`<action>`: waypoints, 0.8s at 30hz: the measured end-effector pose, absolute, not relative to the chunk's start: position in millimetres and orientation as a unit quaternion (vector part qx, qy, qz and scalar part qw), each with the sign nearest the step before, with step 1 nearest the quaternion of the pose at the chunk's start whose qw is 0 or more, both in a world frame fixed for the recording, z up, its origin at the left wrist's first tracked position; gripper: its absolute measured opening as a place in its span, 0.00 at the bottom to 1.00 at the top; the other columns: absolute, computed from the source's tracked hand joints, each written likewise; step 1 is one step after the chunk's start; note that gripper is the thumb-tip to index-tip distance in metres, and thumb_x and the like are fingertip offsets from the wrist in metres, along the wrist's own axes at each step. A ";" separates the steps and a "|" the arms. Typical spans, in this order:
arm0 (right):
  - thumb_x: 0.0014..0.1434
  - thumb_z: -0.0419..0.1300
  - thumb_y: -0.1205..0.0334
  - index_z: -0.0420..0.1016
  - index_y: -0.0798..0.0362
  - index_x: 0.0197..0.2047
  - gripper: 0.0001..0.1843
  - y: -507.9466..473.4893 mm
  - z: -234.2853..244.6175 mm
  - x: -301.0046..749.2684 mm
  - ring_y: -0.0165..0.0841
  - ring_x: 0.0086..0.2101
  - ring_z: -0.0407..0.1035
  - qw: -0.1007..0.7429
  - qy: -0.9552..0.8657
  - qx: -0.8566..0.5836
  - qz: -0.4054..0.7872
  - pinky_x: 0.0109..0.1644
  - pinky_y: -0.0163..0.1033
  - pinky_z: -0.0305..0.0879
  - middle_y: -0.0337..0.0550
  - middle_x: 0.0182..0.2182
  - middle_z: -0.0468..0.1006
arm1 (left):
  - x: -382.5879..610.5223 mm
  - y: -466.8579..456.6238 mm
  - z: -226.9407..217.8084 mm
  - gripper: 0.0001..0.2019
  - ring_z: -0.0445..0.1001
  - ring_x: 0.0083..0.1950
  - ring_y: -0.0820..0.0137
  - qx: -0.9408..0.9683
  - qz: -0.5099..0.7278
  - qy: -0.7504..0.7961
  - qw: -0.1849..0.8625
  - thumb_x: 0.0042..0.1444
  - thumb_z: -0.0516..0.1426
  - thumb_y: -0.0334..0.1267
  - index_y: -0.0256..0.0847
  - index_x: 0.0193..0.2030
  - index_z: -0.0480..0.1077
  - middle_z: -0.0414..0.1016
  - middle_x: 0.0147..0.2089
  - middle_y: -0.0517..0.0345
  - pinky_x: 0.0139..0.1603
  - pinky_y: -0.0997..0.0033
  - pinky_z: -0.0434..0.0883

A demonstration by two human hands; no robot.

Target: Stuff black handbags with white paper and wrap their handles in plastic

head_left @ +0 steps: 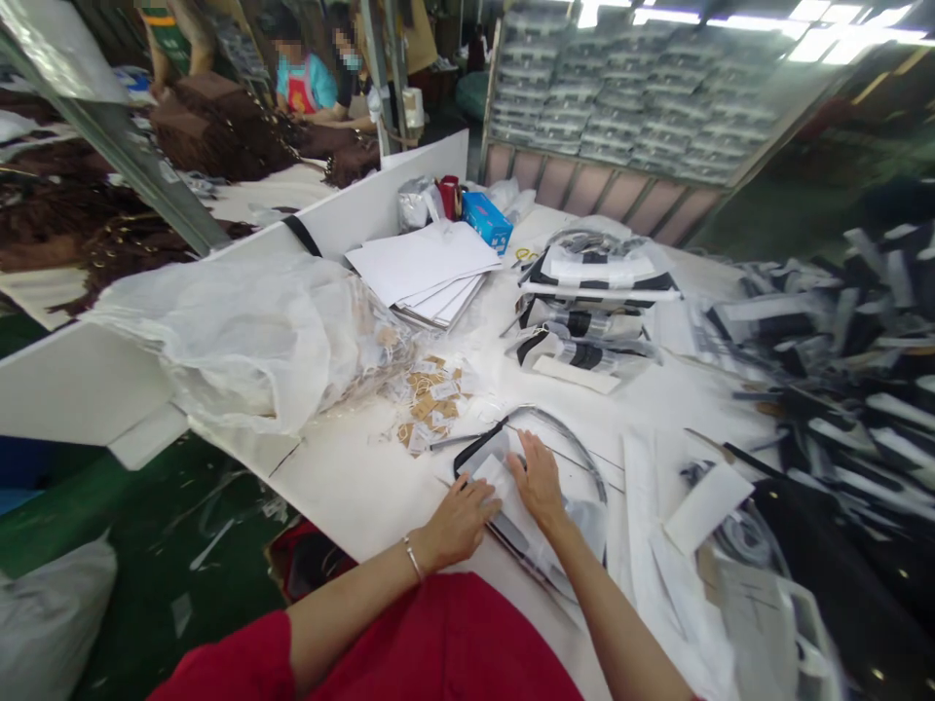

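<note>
A black and grey bag (478, 450) lies flat at the table's near edge, with pale wrapping over its middle and a long strap (584, 448) looping to the right. My left hand (459, 518) rests on the bag's near left side, its fingers extended over the pale wrapping. On the upper part of the same bag, my right hand (539, 479) lies with fingers stretched out flat. Neither hand is closed around anything visible. Just beyond the bag is a scattered heap of brown and white hang tags (430, 399) with strings.
A large clear plastic sack (255, 336) sits left, beside stacked white sheets (430, 263) and a blue box (487, 222). Wrapped bags (591, 277) are stacked farther back. Many black and grey pieces (840, 341) are piled right. Other people work across a white partition (328, 209).
</note>
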State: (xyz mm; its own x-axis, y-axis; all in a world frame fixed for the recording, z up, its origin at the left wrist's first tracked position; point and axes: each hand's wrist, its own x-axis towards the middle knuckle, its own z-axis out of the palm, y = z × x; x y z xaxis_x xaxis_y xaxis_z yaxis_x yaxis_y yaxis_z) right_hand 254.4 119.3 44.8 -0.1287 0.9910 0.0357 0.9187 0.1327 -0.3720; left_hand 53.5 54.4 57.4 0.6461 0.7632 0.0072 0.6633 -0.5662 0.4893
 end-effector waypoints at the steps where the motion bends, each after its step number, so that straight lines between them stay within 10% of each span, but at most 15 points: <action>1: 0.68 0.42 0.47 0.59 0.54 0.67 0.30 105.9 44.4 262.1 0.43 0.65 0.54 0.131 -0.738 -0.650 0.124 0.67 0.57 0.48 0.53 0.65 0.63 | 53.3 58.8 61.2 0.26 0.59 0.69 0.58 0.859 0.127 0.432 0.242 0.57 0.53 0.31 0.44 0.64 0.62 0.62 0.67 0.47 0.71 0.46 0.50; 8: 0.67 0.42 0.44 0.64 0.55 0.64 0.32 48.6 16.6 296.0 0.47 0.62 0.59 0.101 -0.772 -0.624 0.072 0.64 0.59 0.54 0.55 0.63 0.65 | 41.2 89.0 67.6 0.28 0.67 0.60 0.55 0.674 0.110 0.623 0.381 0.54 0.55 0.37 0.38 0.63 0.63 0.64 0.63 0.42 0.61 0.56 0.66; 15: 0.64 0.46 0.38 0.63 0.53 0.63 0.34 30.7 3.4 328.2 0.46 0.57 0.65 0.159 -0.815 -0.555 0.045 0.62 0.54 0.60 0.55 0.59 0.71 | -5.8 68.2 72.0 0.14 0.74 0.39 0.68 0.656 0.045 0.490 0.572 0.51 0.60 0.42 0.43 0.44 0.75 0.78 0.39 0.60 0.41 0.73 0.69; 24: 0.51 0.57 0.40 0.70 0.43 0.60 0.35 34.8 16.5 329.6 0.59 0.57 0.66 0.114 -0.744 -0.643 0.142 0.57 0.69 0.63 0.53 0.56 0.74 | -80.6 113.6 70.2 0.11 0.72 0.46 0.64 0.537 0.122 0.782 0.290 0.62 0.49 0.37 0.36 0.44 0.69 0.73 0.46 0.47 0.46 0.66 0.67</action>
